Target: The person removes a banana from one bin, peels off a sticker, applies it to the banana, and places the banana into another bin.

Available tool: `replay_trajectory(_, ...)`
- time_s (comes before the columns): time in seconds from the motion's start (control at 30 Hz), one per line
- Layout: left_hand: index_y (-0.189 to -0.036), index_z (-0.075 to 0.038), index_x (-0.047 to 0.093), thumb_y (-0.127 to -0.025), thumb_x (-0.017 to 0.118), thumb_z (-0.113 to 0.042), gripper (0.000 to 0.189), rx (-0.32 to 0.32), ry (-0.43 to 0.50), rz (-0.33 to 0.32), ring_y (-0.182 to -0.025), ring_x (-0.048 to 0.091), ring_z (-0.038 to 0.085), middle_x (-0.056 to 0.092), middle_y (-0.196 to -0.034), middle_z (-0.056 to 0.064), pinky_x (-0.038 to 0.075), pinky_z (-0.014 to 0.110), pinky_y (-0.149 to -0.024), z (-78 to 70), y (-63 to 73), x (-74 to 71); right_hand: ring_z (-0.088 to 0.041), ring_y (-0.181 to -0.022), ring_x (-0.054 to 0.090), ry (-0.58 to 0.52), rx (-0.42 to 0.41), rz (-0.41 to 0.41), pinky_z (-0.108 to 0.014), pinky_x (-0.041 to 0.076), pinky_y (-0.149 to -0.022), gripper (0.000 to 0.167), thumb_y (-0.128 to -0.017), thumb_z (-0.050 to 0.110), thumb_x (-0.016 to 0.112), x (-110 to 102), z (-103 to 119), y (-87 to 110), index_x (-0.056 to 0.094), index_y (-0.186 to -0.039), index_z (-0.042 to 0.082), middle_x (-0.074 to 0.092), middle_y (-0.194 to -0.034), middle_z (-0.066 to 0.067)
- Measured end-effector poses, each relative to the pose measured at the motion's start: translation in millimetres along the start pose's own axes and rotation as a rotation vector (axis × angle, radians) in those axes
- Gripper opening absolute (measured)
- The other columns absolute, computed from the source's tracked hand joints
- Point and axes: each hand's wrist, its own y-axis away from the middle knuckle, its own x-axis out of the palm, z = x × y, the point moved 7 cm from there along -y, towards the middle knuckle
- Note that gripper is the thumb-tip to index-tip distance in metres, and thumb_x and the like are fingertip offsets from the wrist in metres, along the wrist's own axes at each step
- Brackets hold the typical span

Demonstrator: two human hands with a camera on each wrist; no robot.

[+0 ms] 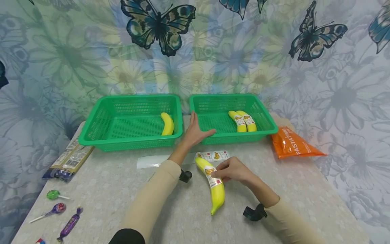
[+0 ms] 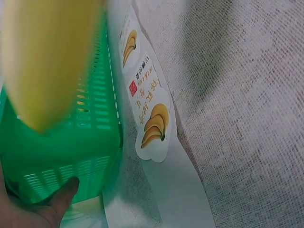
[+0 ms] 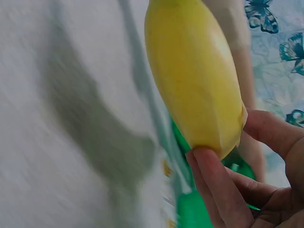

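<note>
Fingers and thumb of my right hand (image 1: 236,170) pinch a yellow banana (image 1: 217,195) around its middle. The banana is held above the table, and a printed label (image 1: 215,182) wraps its upper side. In the right wrist view the banana (image 3: 192,71) casts a shadow on the cloth. My left hand (image 1: 195,133) reaches toward the right green basket (image 1: 237,138), thumb spread and fingers extended, holding nothing. Two labelled bananas (image 1: 248,121) lie at that basket's right side. Beyond the held banana lies a strip of banana stickers (image 1: 217,156) on its backing paper (image 2: 178,190).
One unlabelled banana (image 1: 167,124) lies in the left green basket (image 1: 128,145). An orange packet (image 1: 292,144) sits at the right, and a flat gold package (image 1: 68,159) at the left. Lollipops (image 1: 53,194) and a purple wrapped candy (image 1: 70,224) lie near the left edge.
</note>
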Motion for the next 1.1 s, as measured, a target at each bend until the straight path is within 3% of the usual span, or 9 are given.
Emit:
replay_trajectory(0.27, -0.157, -0.010, -0.007, -0.080, 0.066, -0.064, 0.119, 0.013, 0.010, 0.000, -0.150, 0.016, 0.036, -0.017, -0.165, -0.001, 0.030, 0.056, -0.117, -1.6, -1.4, -1.3, -0.015, -0.077, 0.067, 0.068, -0.028, 0.055, -0.036, 0.061, -0.076, 0.040, -0.081, 0.031, 0.079, -57, 33, 8.7, 0.073, -0.105, 0.000, 0.073, -0.090, -0.004)
replay_trajectory(0.53, -0.157, -0.010, -0.008, -0.080, 0.068, -0.062, 0.120, 0.001, 0.003, -0.008, -0.149, 0.021, 0.038, -0.016, -0.165, -0.002, 0.033, 0.055, -0.115, 1.7, 0.0, -0.8, -0.022, -0.096, 0.071, 0.134, -0.002, 0.015, -0.039, 0.059, -0.087, 0.058, -0.083, 0.037, 0.077, -112, 70, 3.2, 0.064, -0.124, -0.002, 0.067, -0.122, -0.017)
replay_trajectory(0.77, -0.157, -0.011, -0.009, -0.081, 0.068, -0.061, 0.119, 0.003, 0.021, -0.003, -0.149, 0.020, 0.037, -0.016, -0.165, -0.002, 0.033, 0.055, -0.115, 0.6, -0.4, 0.0, -0.026, -0.106, 0.069, 0.172, 0.010, 0.002, -0.040, 0.056, -0.095, 0.063, -0.086, 0.038, 0.074, -146, 92, -20.4, 0.058, -0.132, -0.003, 0.051, -0.142, -0.021)
replay_trajectory(1.1, -0.157, -0.010, -0.007, -0.080, 0.069, -0.059, 0.119, 0.004, 0.022, -0.006, -0.149, 0.021, 0.038, -0.016, -0.165, -0.002, 0.032, 0.055, -0.116, 0.4, -0.5, -1.5, -0.022, -0.105, 0.068, 0.216, 0.015, -0.010, -0.039, 0.055, -0.095, 0.060, -0.086, 0.037, 0.074, -179, 104, -71.7, 0.059, -0.131, -0.001, 0.060, -0.134, -0.018)
